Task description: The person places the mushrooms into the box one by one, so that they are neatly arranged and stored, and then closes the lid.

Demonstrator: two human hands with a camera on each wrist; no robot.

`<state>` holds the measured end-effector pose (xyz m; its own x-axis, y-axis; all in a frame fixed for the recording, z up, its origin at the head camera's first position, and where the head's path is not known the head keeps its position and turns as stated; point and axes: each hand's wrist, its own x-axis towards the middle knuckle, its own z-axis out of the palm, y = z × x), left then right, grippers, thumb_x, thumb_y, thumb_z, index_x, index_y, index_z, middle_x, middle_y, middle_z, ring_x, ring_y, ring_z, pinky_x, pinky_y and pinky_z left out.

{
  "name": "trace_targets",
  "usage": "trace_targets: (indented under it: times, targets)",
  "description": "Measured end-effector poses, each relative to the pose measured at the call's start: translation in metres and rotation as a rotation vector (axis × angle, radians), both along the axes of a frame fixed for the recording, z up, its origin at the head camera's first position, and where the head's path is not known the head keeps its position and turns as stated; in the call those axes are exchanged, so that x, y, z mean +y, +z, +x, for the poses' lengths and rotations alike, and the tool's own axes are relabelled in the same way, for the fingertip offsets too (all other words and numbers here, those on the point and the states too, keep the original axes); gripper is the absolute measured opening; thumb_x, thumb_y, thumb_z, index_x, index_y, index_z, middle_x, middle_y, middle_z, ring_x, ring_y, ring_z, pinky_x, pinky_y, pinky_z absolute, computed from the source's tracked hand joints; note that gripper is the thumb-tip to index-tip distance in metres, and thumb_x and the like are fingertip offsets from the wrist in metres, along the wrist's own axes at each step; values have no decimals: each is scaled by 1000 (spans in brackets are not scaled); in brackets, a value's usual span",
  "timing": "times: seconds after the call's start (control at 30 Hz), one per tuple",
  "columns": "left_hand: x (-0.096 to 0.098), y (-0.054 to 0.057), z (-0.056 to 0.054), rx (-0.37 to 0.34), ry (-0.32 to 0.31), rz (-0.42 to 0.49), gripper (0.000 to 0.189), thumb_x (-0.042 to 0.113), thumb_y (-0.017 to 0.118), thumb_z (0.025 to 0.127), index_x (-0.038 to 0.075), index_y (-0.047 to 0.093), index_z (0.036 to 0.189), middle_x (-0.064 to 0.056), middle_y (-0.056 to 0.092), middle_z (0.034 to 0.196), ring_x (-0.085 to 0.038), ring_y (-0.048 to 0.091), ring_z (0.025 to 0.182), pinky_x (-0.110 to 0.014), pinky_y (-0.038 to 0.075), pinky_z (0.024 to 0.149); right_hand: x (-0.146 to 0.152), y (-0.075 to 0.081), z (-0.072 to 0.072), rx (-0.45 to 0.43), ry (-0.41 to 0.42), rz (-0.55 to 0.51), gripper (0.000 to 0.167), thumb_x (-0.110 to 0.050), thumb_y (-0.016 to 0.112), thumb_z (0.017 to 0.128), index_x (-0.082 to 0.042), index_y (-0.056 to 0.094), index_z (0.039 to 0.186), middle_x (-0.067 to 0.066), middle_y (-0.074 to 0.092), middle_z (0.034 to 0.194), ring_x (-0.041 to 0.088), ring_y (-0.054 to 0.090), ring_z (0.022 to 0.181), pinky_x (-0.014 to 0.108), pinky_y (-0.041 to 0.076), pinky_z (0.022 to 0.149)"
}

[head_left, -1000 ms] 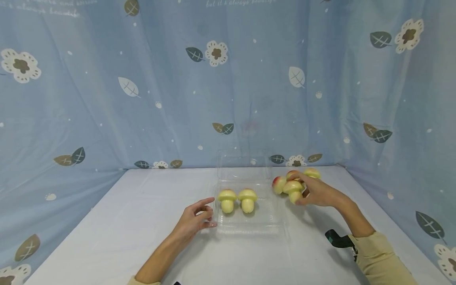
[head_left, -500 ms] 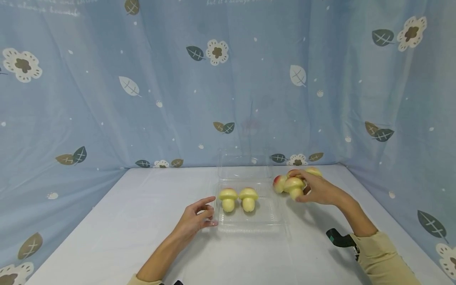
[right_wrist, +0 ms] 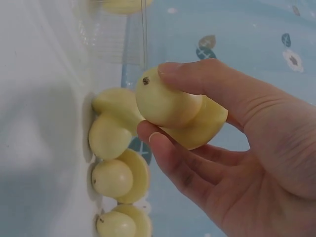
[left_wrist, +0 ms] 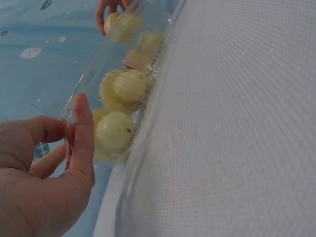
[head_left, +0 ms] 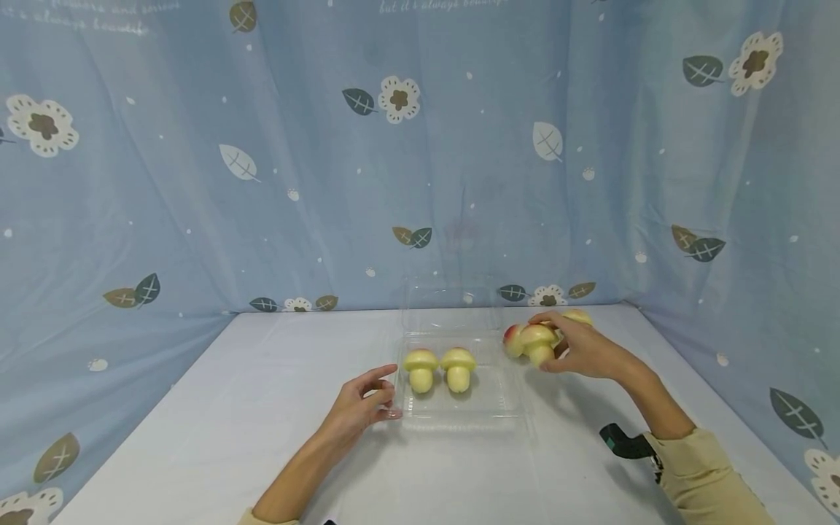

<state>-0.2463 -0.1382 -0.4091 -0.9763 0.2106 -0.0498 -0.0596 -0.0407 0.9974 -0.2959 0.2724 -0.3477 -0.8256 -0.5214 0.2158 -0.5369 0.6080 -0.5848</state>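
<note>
My right hand (head_left: 587,351) grips a pale yellow, mushroom-shaped piece (head_left: 538,341) between thumb and fingers. In the right wrist view the held mushroom's stem end (right_wrist: 157,101) points toward the camera, raised off the table. Left of it lies a clear plastic clamshell box (head_left: 495,397) with its lid (head_left: 449,310) folded back. Two like mushrooms, a left one (head_left: 421,380) and a right one (head_left: 458,379), stand side by side in its base. My left hand (left_wrist: 54,168) pinches the box's left wall, the thumb outside and fingertips at the rim.
Several more mushrooms, one with a red-tinged cap (head_left: 512,340) and another farther right (head_left: 578,316), lie behind and under my right hand. The table has a white cloth (head_left: 275,372). A blue patterned curtain (head_left: 315,211) rises behind and along both sides.
My right hand has lifted the gripped mushroom very slightly, and it now covers the one behind it. My left hand stays at the box.
</note>
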Motion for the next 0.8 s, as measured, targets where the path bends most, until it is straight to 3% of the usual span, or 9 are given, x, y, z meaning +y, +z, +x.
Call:
trace_targets:
  times: [0.27, 0.8]
  targets:
    - [-1, -1, -1, 9, -15, 7, 54, 3, 61, 92, 3, 46, 144, -6, 49, 103, -14, 52, 82, -37, 61, 84, -8, 2, 1, 30, 16, 7, 68, -14, 81, 80, -4, 46, 137, 12, 58, 124, 20, 59, 102, 40, 59, 76]
    - [-2, -1, -1, -3, -12, 14, 53, 1, 59, 92, 4, 47, 144, -6, 49, 103, -15, 53, 82, -37, 61, 84, -31, 9, -1, -15, 15, 31, 70, -15, 80, 81, -9, 44, 141, 12, 55, 130, 23, 59, 107, 32, 59, 79]
